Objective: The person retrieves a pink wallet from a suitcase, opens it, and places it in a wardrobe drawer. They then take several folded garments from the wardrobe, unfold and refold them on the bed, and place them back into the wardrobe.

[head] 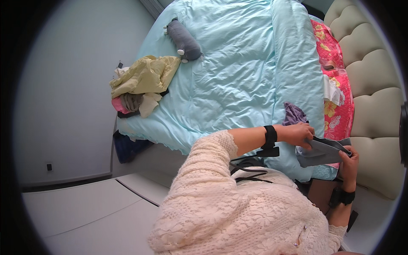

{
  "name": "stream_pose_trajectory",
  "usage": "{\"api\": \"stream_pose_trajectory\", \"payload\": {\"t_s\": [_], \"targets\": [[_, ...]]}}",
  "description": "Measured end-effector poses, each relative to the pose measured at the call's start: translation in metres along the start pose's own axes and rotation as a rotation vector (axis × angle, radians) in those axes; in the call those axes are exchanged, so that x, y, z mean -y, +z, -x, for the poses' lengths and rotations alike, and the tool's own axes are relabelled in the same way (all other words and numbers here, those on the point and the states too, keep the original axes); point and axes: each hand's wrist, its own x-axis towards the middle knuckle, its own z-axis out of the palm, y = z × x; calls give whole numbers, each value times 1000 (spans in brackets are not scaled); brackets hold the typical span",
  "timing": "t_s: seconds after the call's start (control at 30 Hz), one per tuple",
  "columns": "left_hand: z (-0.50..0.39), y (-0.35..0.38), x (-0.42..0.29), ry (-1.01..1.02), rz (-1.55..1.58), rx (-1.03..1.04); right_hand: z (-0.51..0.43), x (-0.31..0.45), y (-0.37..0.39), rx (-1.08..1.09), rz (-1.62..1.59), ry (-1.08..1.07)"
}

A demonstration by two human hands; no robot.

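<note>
My left hand (296,134) and my right hand (350,161) hold a grey-blue cloth garment (318,153) between them, near the bed's edge by the headboard. Its dark-lined opening faces up, with my left fingers at one end of the edge and my right thumb and fingers pinching the other. Just beyond my left hand, a crumpled purple garment (293,114) lies on the light blue quilt (229,79). Each of my wrists has a black strap with a small device.
On the quilt's far left lies a heap of clothes with a pale yellow garment (145,75) on top, below a grey plush animal (185,40). A tufted headboard (373,114) borders the right, beside red floral bedding (346,105) and a white tissue pack (331,91). Black cables cross my front.
</note>
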Motion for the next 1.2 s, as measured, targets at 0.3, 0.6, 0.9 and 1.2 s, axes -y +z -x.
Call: {"api": "stream_pose_trajectory", "payload": {"t_s": [0.3, 0.6, 0.9, 1.2], "targets": [[-17, -13, -10, -27, 191, -78, 10, -32, -7, -48, -52, 59], [-42, 8, -20, -255, 445, 127, 57, -42, -24, 78, 50, 207], [-135, 35, -1, 39, 196, 233, 83, -79, -60, -445, 36, 120], [-139, 55, 36, 98, 155, 280, 116, -114, -20, -279, -153, 305]]}}
